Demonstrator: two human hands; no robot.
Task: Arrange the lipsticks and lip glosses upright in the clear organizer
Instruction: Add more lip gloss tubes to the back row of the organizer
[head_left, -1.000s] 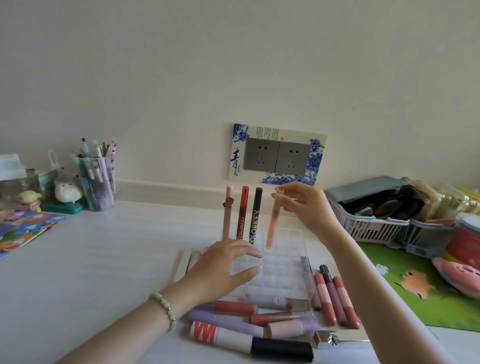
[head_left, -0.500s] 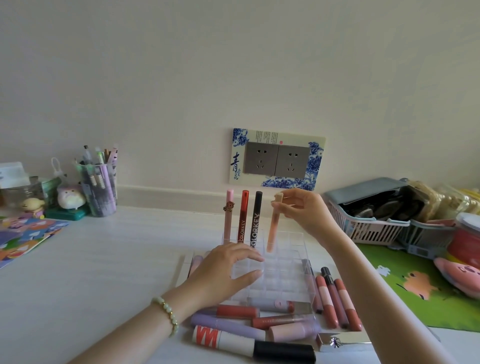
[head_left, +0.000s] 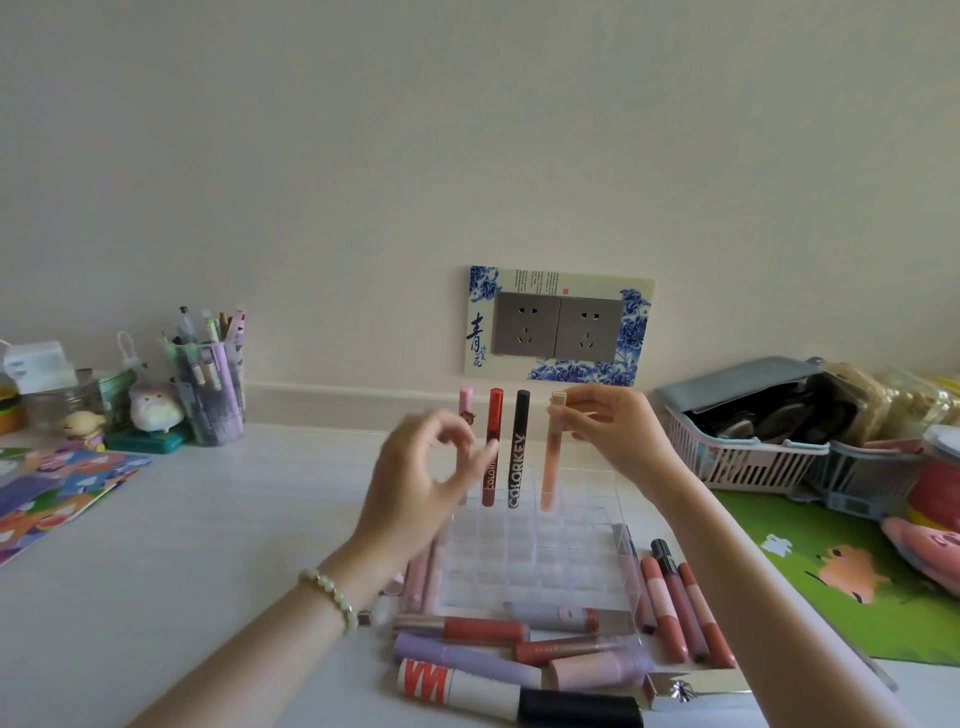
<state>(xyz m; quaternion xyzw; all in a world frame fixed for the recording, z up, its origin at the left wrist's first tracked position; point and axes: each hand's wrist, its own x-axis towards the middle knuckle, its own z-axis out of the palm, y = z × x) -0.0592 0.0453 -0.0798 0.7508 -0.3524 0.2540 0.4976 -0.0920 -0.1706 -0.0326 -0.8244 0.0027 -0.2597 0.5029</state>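
Observation:
A clear organizer (head_left: 550, 561) with a grid of small cells stands mid-table. In its back row a pink tube (head_left: 466, 402), a red tube (head_left: 493, 447) and a black COLORKEY tube (head_left: 518, 452) stand upright. My right hand (head_left: 610, 431) pinches the top of a peach lip gloss (head_left: 549, 467), which stands upright in the same row. My left hand (head_left: 421, 483) is raised and blurred in front of the pink and red tubes, fingers loosely curled, holding nothing. Several lipsticks (head_left: 493, 654) lie flat in front of the organizer, and more lip glosses (head_left: 680, 608) lie to its right.
A pen cup (head_left: 210, 395) and small figurines (head_left: 153, 410) stand at the back left, colourful paper (head_left: 57, 488) lies at the left edge. Pink and blue baskets (head_left: 753, 457) and a green mat (head_left: 852, 582) fill the right side. A wall socket (head_left: 558, 327) is behind.
My left hand has lifted off the organizer's top and risen toward the pink and red tubes. The right hand and the peach gloss have kept their place.

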